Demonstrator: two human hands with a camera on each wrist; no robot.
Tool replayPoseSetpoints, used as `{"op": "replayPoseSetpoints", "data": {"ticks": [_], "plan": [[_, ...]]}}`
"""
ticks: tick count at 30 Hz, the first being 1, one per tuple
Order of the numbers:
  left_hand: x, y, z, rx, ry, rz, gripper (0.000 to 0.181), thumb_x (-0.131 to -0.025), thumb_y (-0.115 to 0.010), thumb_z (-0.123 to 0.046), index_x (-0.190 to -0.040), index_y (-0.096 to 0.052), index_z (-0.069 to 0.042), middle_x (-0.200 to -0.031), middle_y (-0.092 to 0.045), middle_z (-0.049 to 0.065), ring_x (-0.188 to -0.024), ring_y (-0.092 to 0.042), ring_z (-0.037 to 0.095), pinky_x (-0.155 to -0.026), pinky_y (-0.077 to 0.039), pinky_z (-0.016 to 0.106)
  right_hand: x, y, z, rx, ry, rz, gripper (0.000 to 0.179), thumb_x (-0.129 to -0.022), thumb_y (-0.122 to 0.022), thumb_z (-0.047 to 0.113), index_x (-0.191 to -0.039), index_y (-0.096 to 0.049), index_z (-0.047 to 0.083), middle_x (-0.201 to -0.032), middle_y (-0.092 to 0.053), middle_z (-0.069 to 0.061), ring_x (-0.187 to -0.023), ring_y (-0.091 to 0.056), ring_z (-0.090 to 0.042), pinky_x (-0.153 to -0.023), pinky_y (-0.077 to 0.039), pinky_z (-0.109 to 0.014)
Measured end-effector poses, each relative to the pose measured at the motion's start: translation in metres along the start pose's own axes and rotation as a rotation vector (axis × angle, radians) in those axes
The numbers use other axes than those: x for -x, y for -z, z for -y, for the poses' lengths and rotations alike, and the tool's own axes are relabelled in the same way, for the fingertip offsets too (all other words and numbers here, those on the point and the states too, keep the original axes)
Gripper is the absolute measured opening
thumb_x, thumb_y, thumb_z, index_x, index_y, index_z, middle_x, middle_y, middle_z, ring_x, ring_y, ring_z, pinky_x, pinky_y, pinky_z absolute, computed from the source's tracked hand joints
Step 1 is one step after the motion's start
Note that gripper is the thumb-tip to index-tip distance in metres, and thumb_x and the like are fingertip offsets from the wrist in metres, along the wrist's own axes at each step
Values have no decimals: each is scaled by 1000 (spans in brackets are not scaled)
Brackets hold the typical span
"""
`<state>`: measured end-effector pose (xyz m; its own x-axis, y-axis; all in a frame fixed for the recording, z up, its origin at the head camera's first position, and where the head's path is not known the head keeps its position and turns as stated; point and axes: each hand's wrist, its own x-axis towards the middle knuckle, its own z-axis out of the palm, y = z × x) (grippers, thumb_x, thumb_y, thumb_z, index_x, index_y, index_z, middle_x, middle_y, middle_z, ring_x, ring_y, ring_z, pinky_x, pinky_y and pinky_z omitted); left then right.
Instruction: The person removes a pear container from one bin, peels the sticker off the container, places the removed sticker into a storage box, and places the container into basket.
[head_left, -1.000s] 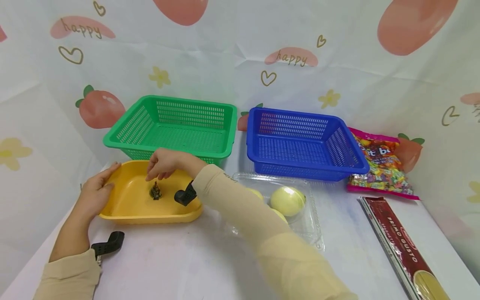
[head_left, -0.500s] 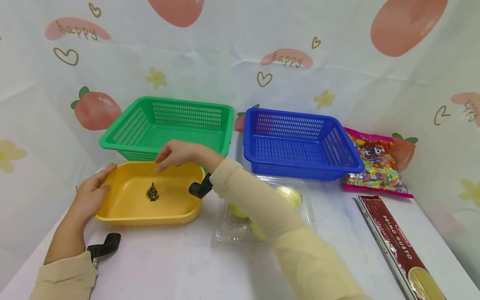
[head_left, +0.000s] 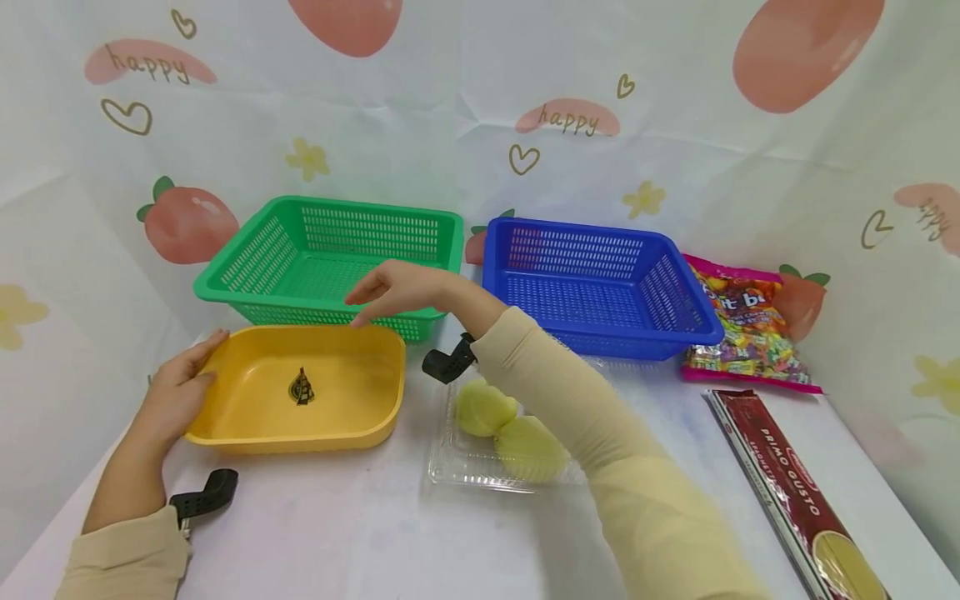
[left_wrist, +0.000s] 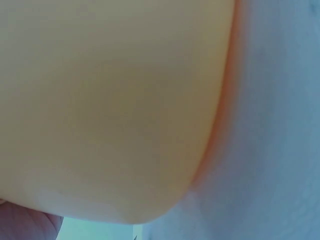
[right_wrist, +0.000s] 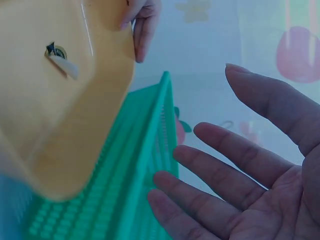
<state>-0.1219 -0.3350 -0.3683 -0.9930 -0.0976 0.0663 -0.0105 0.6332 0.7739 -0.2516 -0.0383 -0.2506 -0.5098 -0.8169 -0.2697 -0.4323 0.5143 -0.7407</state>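
A yellow plastic tub (head_left: 352, 387) stands on the left of the table. My left hand (head_left: 174, 396) grips its left end, thumb inside the rim and fingers outside, as the right wrist view shows. On the tub's floor is a small dark-and-gold sticker (head_left: 302, 388); in the right wrist view, a pale flap of it curls up. My right hand (head_left: 401, 292) hovers over the tub's far right corner, in front of the green basket (head_left: 217, 290). Its fingers (right_wrist: 220, 172) are spread and nothing lies between them. The left wrist view is mostly filled by the tub's wall (left_wrist: 120, 120).
Right of the green basket stands a blue basket (head_left: 600, 340). In front of it, a clear plastic box (head_left: 450, 472) with pale yellow-green round fruit (head_left: 532, 450) lies partly under my right forearm. A candy bag (head_left: 750, 333) and a spaghetti packet (head_left: 795, 492) lie at the right.
My right hand has risen from just over the sticker and moved right and back, toward the green basket's front. My left hand keeps its grip on the tub.
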Motion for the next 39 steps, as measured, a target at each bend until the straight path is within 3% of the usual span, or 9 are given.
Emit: {"op": "replayPoseSetpoints", "data": {"ticks": [7, 11, 17, 28, 32, 39], "plan": [[0, 1, -1, -20, -2, 3, 49, -98, -28, -12, -147, -21, -4, -151, -13, 23, -139, -8, 43, -111, -7, 61, 33, 18, -21, -9, -5, -49, 50, -86, -66, 27, -132, -54, 14, -137, -53, 0, -130, -46, -15, -103, -43, -26], [1, 2, -2, -25, 14, 3, 50, -100, -29, -18, -147, -19, -6, -152, -12, 20, -137, -13, 47, -109, -13, 62, 54, 28, -36, -43, -26, -84, 51, -87, -65, 26, -134, -51, 14, -140, -50, 0, -133, -42, -18, -107, -40, -31], [1, 4, -10, -18, 27, -32, 51, -100, -29, -23, -148, -18, -11, -154, -9, 17, -139, -7, 48, -107, -9, 67, 86, 37, -58, -75, -70, -154, 51, -87, -65, 26, -135, -50, 15, -140, -50, -1, -132, -43, -17, -107, -40, -34], [-3, -11, -45, -23, -147, -81, 48, -101, -35, -21, -146, -28, -8, -155, -14, 10, -143, -2, 38, -109, -2, 67, 136, 42, -84, -175, -73, -263, 51, -86, -65, 21, -134, -51, 10, -142, -47, -8, -136, -38, -25, -108, -38, -41], [-2, -19, -59, -18, -193, -62, 50, -100, -39, -24, -147, -28, -10, -156, -14, 4, -144, -2, 35, -109, -3, 67, 153, 41, -93, -182, -68, -289, 52, -86, -65, 20, -135, -50, 9, -141, -47, -9, -135, -39, -26, -108, -38, -44], [1, -35, -83, -18, -287, -6, 52, -98, -46, -23, -146, -31, -14, -155, -20, 7, -144, -8, 33, -107, -11, 69, 180, 33, -107, -182, -70, -303, 53, -87, -65, 21, -136, -48, 9, -142, -46, -13, -133, -41, -29, -108, -38, -45]]}}
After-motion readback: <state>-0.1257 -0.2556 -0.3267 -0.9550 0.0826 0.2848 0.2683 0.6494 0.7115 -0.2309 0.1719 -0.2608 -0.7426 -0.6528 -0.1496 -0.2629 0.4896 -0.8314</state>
